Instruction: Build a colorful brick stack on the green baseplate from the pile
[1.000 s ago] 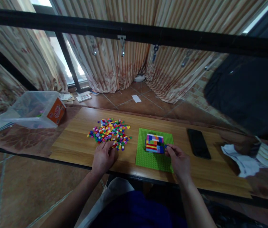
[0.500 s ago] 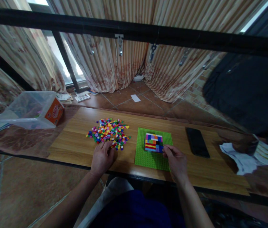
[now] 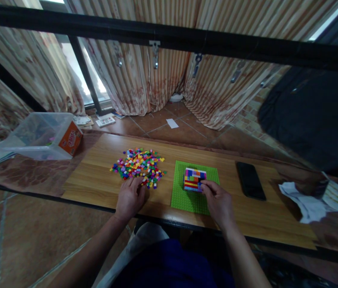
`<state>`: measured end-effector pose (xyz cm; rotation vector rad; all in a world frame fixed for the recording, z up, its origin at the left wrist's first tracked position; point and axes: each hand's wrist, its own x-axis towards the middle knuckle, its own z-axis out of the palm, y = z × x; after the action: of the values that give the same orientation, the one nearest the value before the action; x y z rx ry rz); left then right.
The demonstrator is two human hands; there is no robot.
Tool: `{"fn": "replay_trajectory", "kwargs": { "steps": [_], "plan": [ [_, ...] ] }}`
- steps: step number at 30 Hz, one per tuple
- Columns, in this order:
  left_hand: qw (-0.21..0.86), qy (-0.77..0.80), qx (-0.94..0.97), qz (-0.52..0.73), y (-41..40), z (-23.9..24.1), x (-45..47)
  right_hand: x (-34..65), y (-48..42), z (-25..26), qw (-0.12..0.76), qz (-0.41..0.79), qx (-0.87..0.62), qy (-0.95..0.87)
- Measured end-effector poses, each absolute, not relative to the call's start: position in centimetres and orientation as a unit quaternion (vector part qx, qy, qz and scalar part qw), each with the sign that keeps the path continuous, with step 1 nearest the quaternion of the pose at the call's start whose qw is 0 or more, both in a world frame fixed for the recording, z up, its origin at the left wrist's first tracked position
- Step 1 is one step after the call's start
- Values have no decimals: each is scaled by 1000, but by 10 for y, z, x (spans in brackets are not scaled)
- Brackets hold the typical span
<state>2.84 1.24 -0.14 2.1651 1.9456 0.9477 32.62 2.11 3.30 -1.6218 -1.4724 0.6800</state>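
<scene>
A block structure of multicoloured toy bricks (image 3: 193,179) stands on a green studded baseplate (image 3: 183,202). My right hand (image 3: 219,202) is at its near right corner, thumb and fingers pinched together; whatever is between the fingertips is hidden. To the left lies a loose pile of small toy bricks (image 3: 140,162) in many colours. My left hand (image 3: 129,198) rests on the table at the near edge of that pile, fingers laid forward and the thumb apart, with no brick visibly held.
A black phone (image 3: 251,181) lies right of the baseplate on the wooden board (image 3: 91,176). Crumpled white paper (image 3: 302,202) is farther right. A clear plastic bin (image 3: 43,134) with an orange label stands at the left. A dark metal bar (image 3: 175,38) crosses above the table.
My right hand has shifted slightly left and up, its fingertips now over the structure's near right corner. My left hand stays by the pile. The whole view has shifted slightly.
</scene>
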Motion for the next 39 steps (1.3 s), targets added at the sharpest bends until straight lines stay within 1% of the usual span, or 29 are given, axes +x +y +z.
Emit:
{"fn": "replay_trajectory", "kwargs": {
  "steps": [8,18,31,39],
  "plan": [
    [29,634,711,302,13,-3,28,323,32,26,411,202,-622,-635],
    [38,641,704,304,12,-4,28,333,31,13,361,92,-607,-702],
    [42,644,702,302,12,-3,28,330,30,15,353,89,-610,-704],
    [39,640,707,298,12,-3,28,320,33,16,370,90,-596,-707]
  ]
}}
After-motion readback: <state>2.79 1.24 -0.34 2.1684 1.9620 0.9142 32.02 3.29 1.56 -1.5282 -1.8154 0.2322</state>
